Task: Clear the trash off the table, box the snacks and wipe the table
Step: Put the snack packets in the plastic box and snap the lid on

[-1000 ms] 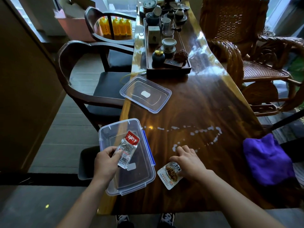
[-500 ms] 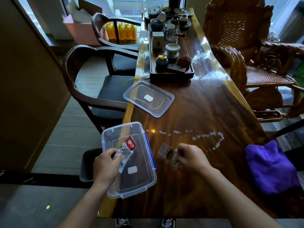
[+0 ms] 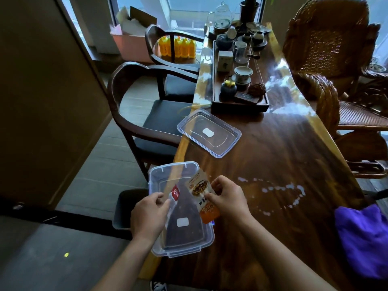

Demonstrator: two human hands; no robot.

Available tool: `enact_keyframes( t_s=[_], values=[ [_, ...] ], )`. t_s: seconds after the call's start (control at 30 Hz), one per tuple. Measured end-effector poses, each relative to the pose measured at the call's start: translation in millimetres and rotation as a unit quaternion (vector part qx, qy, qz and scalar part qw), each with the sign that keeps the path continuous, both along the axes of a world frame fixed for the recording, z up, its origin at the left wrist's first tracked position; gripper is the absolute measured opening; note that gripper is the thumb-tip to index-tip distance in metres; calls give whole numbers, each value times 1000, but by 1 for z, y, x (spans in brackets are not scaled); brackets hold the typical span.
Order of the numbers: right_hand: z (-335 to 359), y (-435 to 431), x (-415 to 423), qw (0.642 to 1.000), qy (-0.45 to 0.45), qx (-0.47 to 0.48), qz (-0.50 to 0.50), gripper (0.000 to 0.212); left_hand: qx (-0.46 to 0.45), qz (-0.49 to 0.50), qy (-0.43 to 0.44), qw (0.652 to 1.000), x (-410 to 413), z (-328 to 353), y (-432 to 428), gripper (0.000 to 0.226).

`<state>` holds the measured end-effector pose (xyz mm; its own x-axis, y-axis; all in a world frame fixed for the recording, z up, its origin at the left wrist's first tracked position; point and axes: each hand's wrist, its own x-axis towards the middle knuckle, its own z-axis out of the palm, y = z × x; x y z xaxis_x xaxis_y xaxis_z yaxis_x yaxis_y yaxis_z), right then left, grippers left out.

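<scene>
On my glossy dark wooden table (image 3: 283,148), the clear rectangular plastic box (image 3: 159,179) sits at the near left edge, its clear flat plastic lid (image 3: 209,133) behind it, the dark wooden tea tray (image 3: 239,107) farther back, and the crumpled purple cloth (image 3: 365,240) near right.

The long dark wooden table (image 3: 283,164) is glossy; the clear plastic rectangular box (image 3: 165,175) and lid (image 3: 210,133) smooth; the purple cloth (image 3: 365,238) soft, matt.

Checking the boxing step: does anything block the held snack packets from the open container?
Nothing visible. The orange packet in the right hand and red-labelled packet in the left hand are over the open container; its lid lies apart.
</scene>
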<state>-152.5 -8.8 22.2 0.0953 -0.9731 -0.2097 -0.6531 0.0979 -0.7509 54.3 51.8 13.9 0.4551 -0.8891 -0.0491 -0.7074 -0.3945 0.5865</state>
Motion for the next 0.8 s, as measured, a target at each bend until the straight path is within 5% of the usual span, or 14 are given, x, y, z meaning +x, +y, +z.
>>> enact_keyframes(
  t_s=[0.13,0.23,0.37,0.53,0.8],
  values=[
    [-7,-1,12,1000,0,21,1,22,-22,-33,-40,998,12,-12,9,20],
    [-11,-3,26,1000,11,23,11,23,-13,-6,-60,998,22,-20,12,42],
    [-15,-4,46,997,40,26,52,21,24,26,48,998,25,-28,8,64],
    [-14,-3,45,987,122,-50,88,3,35,6,94,995,25,-40,5,63],
    [-15,-41,30,995,67,-74,21,3,3,15,85,996,23,-55,-1,61]
  ],
)
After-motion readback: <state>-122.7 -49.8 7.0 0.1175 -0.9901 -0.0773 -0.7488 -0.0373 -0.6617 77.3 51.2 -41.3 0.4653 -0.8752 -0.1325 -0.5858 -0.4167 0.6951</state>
